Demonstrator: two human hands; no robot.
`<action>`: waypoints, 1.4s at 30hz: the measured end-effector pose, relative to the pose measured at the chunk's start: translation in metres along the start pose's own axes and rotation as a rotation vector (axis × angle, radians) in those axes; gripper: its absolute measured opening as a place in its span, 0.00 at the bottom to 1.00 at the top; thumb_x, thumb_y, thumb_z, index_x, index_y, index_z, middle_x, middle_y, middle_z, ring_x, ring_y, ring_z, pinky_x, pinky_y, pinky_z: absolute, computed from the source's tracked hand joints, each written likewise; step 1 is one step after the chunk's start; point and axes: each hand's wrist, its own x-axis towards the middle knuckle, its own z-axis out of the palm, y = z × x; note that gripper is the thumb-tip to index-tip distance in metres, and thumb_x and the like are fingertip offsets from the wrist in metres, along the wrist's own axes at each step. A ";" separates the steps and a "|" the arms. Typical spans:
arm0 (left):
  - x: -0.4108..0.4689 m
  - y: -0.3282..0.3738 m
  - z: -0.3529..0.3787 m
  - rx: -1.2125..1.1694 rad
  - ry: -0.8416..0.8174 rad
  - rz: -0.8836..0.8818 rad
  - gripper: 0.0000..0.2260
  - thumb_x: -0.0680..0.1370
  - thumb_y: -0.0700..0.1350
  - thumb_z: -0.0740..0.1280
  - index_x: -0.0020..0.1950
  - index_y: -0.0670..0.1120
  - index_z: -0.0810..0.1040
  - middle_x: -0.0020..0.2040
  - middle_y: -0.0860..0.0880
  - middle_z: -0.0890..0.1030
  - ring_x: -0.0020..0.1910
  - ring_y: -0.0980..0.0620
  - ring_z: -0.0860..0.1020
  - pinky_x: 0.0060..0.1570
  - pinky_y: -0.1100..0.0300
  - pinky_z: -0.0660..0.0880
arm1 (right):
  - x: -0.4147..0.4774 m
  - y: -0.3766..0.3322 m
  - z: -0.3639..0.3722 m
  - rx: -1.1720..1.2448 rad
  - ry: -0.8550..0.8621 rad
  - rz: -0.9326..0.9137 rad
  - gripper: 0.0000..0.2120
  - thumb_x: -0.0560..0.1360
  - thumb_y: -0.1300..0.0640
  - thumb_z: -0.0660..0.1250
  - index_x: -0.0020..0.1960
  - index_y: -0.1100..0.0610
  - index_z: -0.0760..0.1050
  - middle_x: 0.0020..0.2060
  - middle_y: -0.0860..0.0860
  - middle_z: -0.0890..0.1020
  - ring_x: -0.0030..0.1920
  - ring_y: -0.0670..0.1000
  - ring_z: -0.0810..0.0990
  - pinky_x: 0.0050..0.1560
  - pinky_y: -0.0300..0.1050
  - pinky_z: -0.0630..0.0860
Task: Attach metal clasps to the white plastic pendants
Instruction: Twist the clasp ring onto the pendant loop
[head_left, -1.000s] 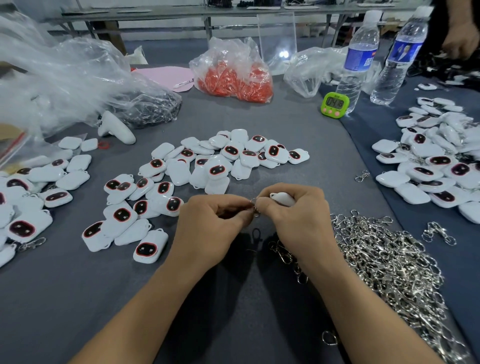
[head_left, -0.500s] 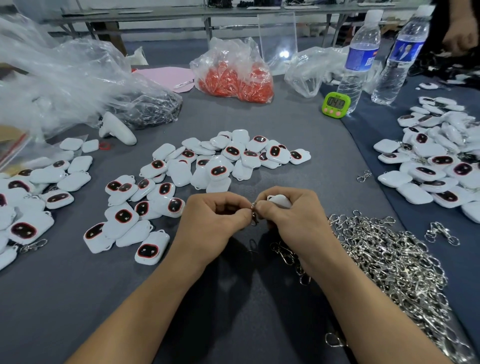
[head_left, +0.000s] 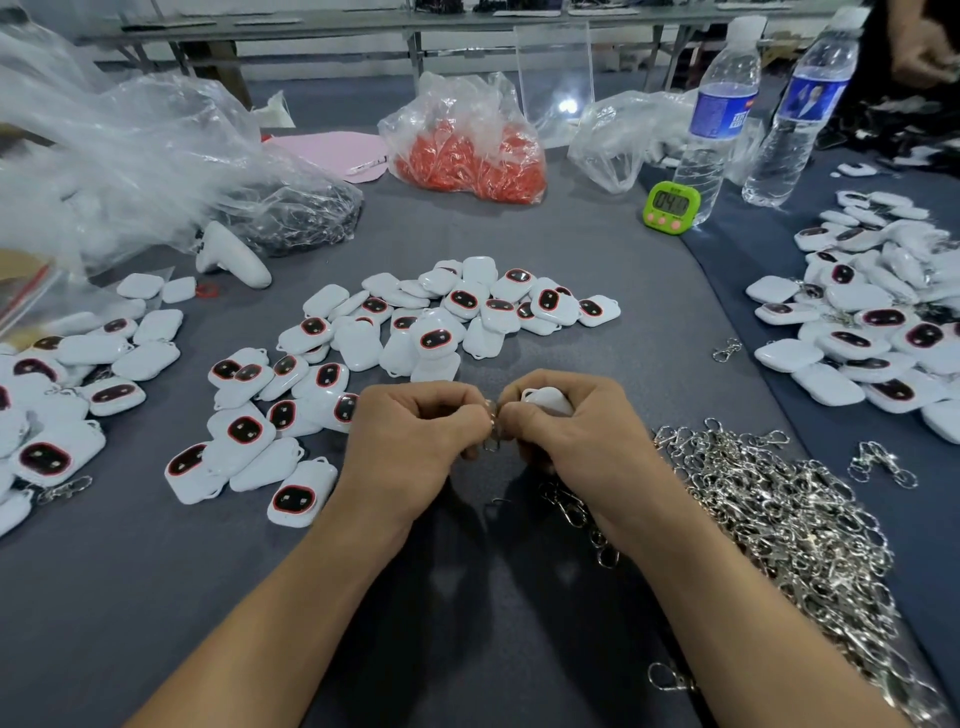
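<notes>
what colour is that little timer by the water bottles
Bright green with pink buttons; the timer shows best in the head view.

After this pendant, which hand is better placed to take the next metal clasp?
Probably the right hand: the clasp pile lies directly beside it, but it must first release the pendant.

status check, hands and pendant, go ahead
Right hand grips white pendant. Left hand pinches metal clasp beside it. Nothing in the way.

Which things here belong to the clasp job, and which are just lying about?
Job: left hand, right hand, held pendant, metal clasp, clasp pile, loose pendants.
Lying about: water bottles, green timer, red-filled bag, white controller.
</notes>
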 end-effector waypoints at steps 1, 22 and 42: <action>0.000 0.000 -0.002 0.086 0.103 0.063 0.04 0.66 0.44 0.70 0.33 0.50 0.84 0.27 0.56 0.80 0.27 0.60 0.76 0.30 0.68 0.72 | 0.000 0.001 0.001 -0.014 0.019 0.011 0.07 0.73 0.62 0.72 0.42 0.51 0.83 0.32 0.52 0.82 0.32 0.47 0.75 0.31 0.40 0.71; 0.007 -0.012 -0.010 0.694 -0.223 0.308 0.06 0.72 0.49 0.74 0.48 0.56 0.86 0.40 0.57 0.81 0.40 0.58 0.77 0.45 0.59 0.73 | 0.006 0.009 -0.012 -0.278 0.086 -0.023 0.08 0.75 0.59 0.72 0.48 0.46 0.79 0.29 0.49 0.83 0.24 0.44 0.75 0.26 0.35 0.71; -0.001 -0.011 -0.003 0.754 -0.110 0.297 0.05 0.73 0.51 0.73 0.46 0.54 0.87 0.39 0.54 0.84 0.40 0.55 0.79 0.44 0.55 0.75 | 0.004 0.001 -0.012 -0.379 0.047 0.004 0.09 0.72 0.59 0.72 0.43 0.44 0.83 0.30 0.46 0.83 0.27 0.42 0.78 0.30 0.35 0.72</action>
